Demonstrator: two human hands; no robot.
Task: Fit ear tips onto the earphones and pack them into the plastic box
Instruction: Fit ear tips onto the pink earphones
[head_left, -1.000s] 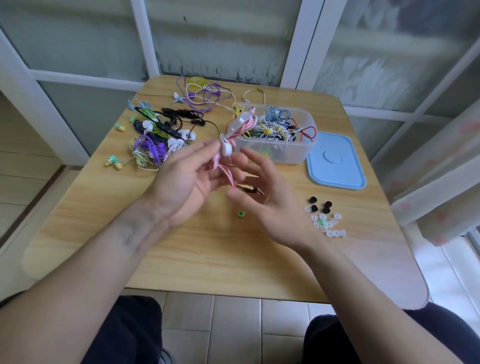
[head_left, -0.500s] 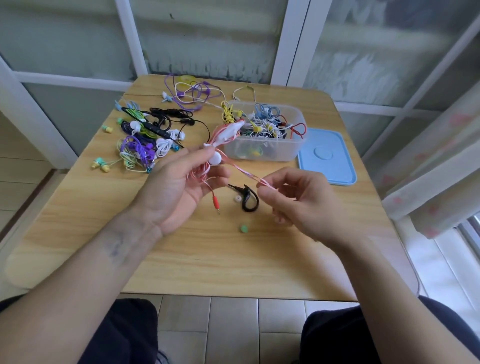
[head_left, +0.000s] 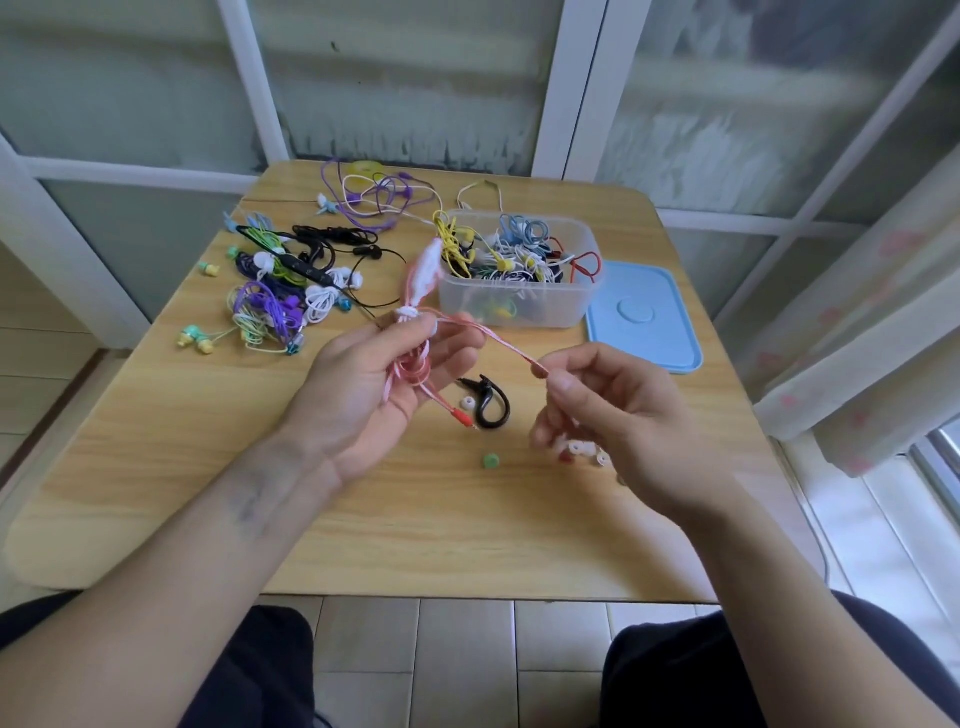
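My left hand (head_left: 363, 395) holds a pink and white earphone (head_left: 423, 278) by its coiled cable, with the red plug hanging below the palm. A strand of pink cable (head_left: 498, 340) runs to my right hand (head_left: 618, 415), which pinches its end between thumb and forefinger. The clear plastic box (head_left: 519, 306) stands behind the hands, holding several coiled earphones. Loose white ear tips (head_left: 582, 449) lie under my right hand, partly hidden. One green ear tip (head_left: 491, 461) and one white ear tip (head_left: 467, 402) lie on the table between the hands.
A black ear hook (head_left: 488, 405) lies on the wooden table (head_left: 208, 467). The blue lid (head_left: 644, 317) lies right of the box. A heap of purple, black, green and white earphones (head_left: 291, 291) covers the far left. A curtain (head_left: 857, 338) hangs at the right.
My right hand has drawn the pink cable out to the right, away from my left hand, and now covers the loose ear tips. The left hand keeps the coil.
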